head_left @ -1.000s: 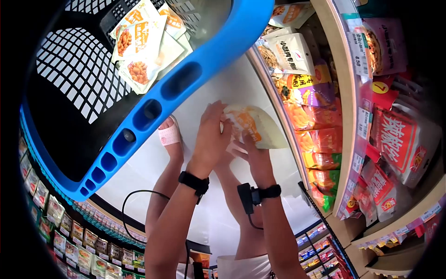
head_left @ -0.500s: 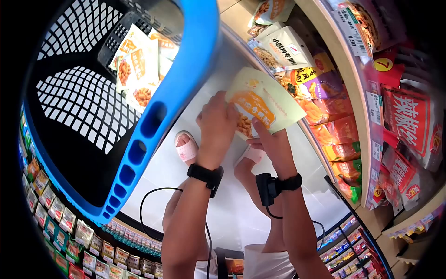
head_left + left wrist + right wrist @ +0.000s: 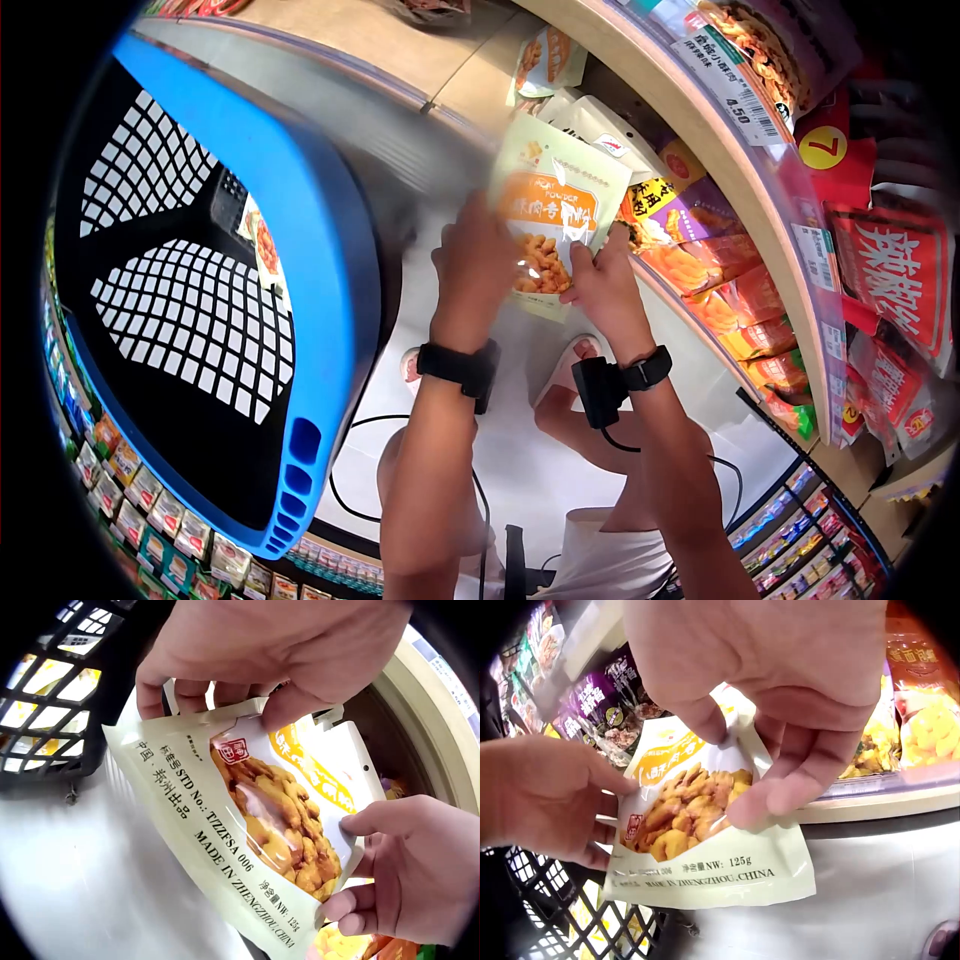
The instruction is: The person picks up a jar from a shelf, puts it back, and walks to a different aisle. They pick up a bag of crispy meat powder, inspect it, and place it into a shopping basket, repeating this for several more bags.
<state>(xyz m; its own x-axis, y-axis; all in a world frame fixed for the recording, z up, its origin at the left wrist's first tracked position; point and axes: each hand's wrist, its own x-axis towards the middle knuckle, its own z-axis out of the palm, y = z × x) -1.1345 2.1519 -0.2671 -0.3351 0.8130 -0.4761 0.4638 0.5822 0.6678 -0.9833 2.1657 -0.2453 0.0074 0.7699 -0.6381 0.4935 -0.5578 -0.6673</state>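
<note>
Both hands hold a pale green packet of fried-meat powder point(image 3: 555, 205), its front with orange label and crispy-piece picture facing up. My left hand point(image 3: 472, 265) grips its left edge; thumb on the front and fingers behind show in the left wrist view. The right hand point(image 3: 610, 300) pinches the packet's lower right edge between thumb and fingers. "NW: 125g" is printed along the packet's bottom in both wrist views. To the left stands a black mesh basket with a blue rim point(image 3: 335, 240); similar packets point(image 3: 265, 255) lie inside, mostly hidden by that rim.
A curved shelf edge with price tags point(image 3: 735, 90) runs along the right. Orange and purple bags point(image 3: 720, 250) fill its lower level, red bags point(image 3: 890, 265) the level above. Slippered feet stand on the pale floor point(image 3: 500, 400) below the hands. Cables hang near both wrists.
The packet has come up and turned more upright toward the camera, with both hands on it. The view has shifted, so the basket's blue rim now hides most of the packets inside.
</note>
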